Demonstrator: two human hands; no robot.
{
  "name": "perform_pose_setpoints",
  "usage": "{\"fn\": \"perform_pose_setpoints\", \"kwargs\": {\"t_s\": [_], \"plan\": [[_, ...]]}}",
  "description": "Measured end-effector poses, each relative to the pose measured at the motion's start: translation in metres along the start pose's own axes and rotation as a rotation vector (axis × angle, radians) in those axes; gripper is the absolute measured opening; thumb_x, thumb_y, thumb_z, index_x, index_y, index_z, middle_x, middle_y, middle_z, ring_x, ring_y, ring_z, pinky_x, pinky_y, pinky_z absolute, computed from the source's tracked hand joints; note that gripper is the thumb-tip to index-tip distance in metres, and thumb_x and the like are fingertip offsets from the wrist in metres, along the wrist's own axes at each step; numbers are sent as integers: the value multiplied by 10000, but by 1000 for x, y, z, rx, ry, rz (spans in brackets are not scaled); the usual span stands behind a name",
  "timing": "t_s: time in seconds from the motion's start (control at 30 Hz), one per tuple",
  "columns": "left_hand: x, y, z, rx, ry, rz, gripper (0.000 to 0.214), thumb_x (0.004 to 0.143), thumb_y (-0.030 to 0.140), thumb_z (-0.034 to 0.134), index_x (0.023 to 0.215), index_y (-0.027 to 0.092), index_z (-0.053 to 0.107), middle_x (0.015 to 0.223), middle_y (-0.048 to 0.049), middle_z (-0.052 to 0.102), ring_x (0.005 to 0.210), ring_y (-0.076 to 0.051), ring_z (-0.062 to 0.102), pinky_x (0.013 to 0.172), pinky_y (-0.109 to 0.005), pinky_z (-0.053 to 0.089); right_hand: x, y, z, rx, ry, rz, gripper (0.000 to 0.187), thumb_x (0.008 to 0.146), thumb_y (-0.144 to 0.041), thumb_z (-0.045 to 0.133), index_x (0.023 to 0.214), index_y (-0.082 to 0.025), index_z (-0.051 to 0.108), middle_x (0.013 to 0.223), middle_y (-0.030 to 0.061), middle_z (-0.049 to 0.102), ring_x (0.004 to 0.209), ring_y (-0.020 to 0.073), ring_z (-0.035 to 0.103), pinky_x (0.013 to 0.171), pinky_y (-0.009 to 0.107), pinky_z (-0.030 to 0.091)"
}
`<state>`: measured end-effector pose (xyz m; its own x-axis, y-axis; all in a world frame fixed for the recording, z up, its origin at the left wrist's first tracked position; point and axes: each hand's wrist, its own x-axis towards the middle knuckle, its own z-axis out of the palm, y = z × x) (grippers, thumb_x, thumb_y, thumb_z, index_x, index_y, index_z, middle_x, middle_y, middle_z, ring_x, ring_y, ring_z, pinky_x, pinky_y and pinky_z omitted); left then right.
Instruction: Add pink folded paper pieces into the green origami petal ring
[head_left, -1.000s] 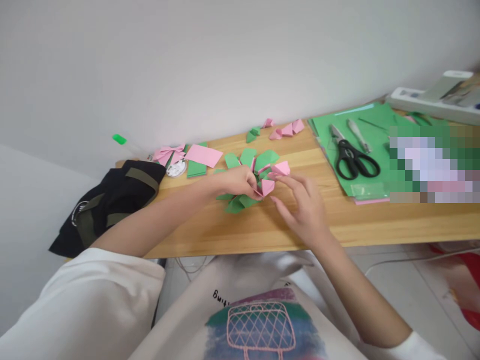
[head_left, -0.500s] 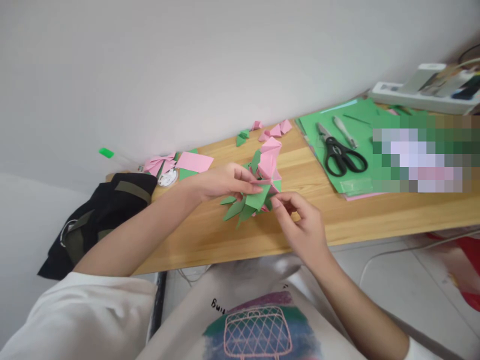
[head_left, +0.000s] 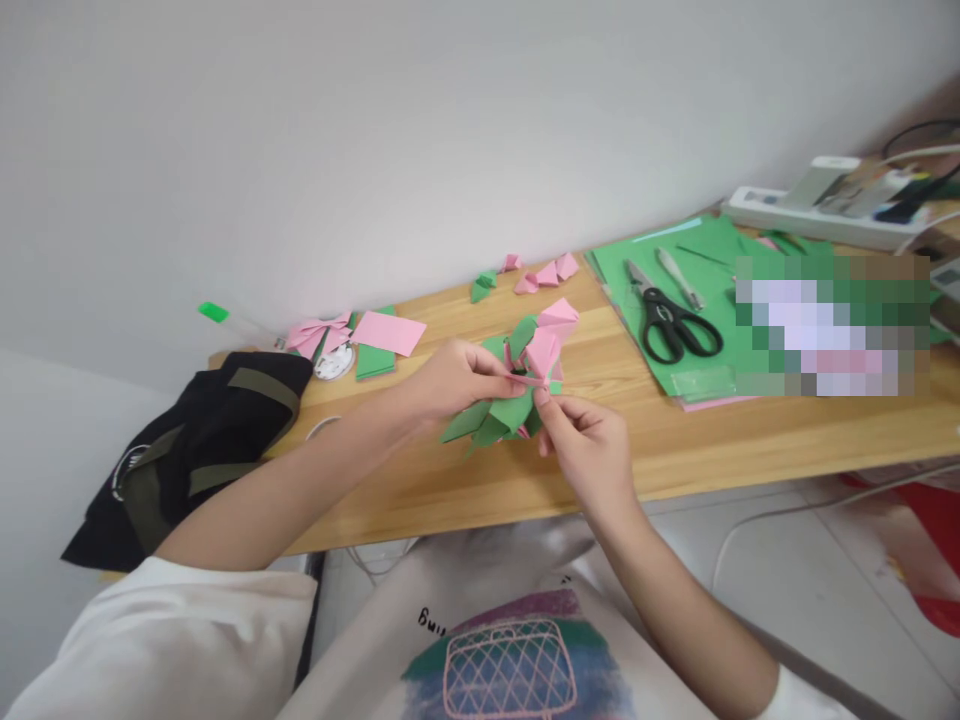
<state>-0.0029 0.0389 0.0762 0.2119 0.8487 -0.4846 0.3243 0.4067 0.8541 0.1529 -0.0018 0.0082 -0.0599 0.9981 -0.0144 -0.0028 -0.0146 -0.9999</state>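
Note:
Between my hands is a folded paper flower (head_left: 513, 411) with green leaf-like pieces below and pink petals standing up at its upper right. My left hand (head_left: 466, 378) grips it from the left, thumb and fingers pinched on its middle by a pink fold. From the lower right, my right hand (head_left: 583, 436) pinches its right edge between thumb and forefinger. The curled fingers hide part of the paper there. Behind the flower, small folded pink pieces (head_left: 547, 273) and a folded green piece (head_left: 484, 286) lie near the wall.
Black-handled scissors (head_left: 670, 318) and a white cutter (head_left: 679, 279) lie on green paper sheets (head_left: 705, 245) at right. Pink paper (head_left: 389, 333) and a round white item (head_left: 334, 361) lie at left, near a black bag (head_left: 225, 420). A white power strip (head_left: 817, 222) stands at the back right.
The flower has turned slightly, and its pink petals lean further right. My right hand has shifted a little left, its pinch now on the flower's edge. The view has moved slightly.

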Motion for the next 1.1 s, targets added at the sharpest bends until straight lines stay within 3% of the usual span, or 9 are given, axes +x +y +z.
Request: {"fn": "perform_pose_setpoints", "kwargs": {"t_s": [0.13, 0.3, 0.47, 0.53, 0.63, 0.7, 0.8, 1.0, 1.1], "plan": [[0, -3, 4, 114, 52, 53, 74, 685, 188, 761, 690, 126, 721, 706, -25, 719, 657, -121, 649, 650, -244, 522, -4, 1, 0, -39, 16, 22, 390, 836, -468, 563, 563, -194, 614, 438, -24, 535, 437, 108, 469, 471, 238, 335], [-6, -3, 19, 434, 59, 121, 85, 752, 202, 676, 769, 134, 724, 756, -27, 718, 718, -139, 636, 655, -245, 475, -15, 6, -8, -100, -12, 49, 314, 797, -430, 597, 585, -199, 612, 479, -34, 532, 474, 103, 458, 509, 246, 312], [-29, -5, 33, 787, 56, 319, 173, 799, 134, 555, 795, 162, 725, 799, -26, 707, 744, -159, 613, 662, -276, 421, -25, 19, -26, -86, -107, 163, 339, 694, -441, 683, 513, -194, 539, 438, -51, 446, 444, 83, 381, 459, 234, 251], [-41, -8, 35, 888, 63, 380, 181, 837, 144, 537, 832, 160, 717, 867, -47, 699, 819, -185, 617, 714, -298, 432, -28, 25, -32, -43, -154, 239, 336, 691, -492, 671, 578, -190, 577, 458, -34, 507, 425, 95, 425, 427, 229, 294], [-54, -9, 30, 892, 99, 429, 195, 882, 164, 508, 843, 171, 699, 886, -50, 691, 848, -193, 616, 731, -304, 443, -30, 30, -35, 59, -223, 365, 369, 738, -544, 614, 816, -185, 643, 684, 51, 702, 564, 176, 640, 501, 279, 484], [-60, -4, 18, 791, 145, 452, 194, 895, 181, 505, 852, 189, 694, 878, -31, 697, 828, -174, 621, 723, -286, 450, -30, 29, -31, 210, -260, 471, 369, 728, -484, 669, 973, -210, 638, 912, 76, 749, 800, 220, 718, 693, 339, 562], [-63, 11, -12, 546, 176, 408, 185, 897, 282, 543, 840, 202, 700, 802, -2, 694, 713, -136, 623, 638, -241, 459, -22, 21, -20, 445, -312, 558, 446, 649, -383, 773, 1049, -256, 621, 1072, 64, 734, 1006, 252, 697, 861, 387, 536], [-58, 37, -90, 90, 345, 260, 247, 745, 373, 717, 895, 177, 720, 851, -31, 735, 741, -168, 671, 615, -230, 514, 9, 8, 0, 429, -400, 552, 557, 646, -372, 777, 1168, -282, 602, 1119, 76, 721, 1015, 251, 681, 921, 430, 477], [-49, 39, -122, -45, 280, 204, 326, 691, 410, 767, 896, 159, 731, 801, -56, 738, 677, -174, 672, 576, -245, 517, 22, 6, 6, 386, -445, 605, 521, 668, -360, 764, 1163, -269, 628, 1095, 70, 732, 1000, 229, 680, 930, 401, 464]]}}
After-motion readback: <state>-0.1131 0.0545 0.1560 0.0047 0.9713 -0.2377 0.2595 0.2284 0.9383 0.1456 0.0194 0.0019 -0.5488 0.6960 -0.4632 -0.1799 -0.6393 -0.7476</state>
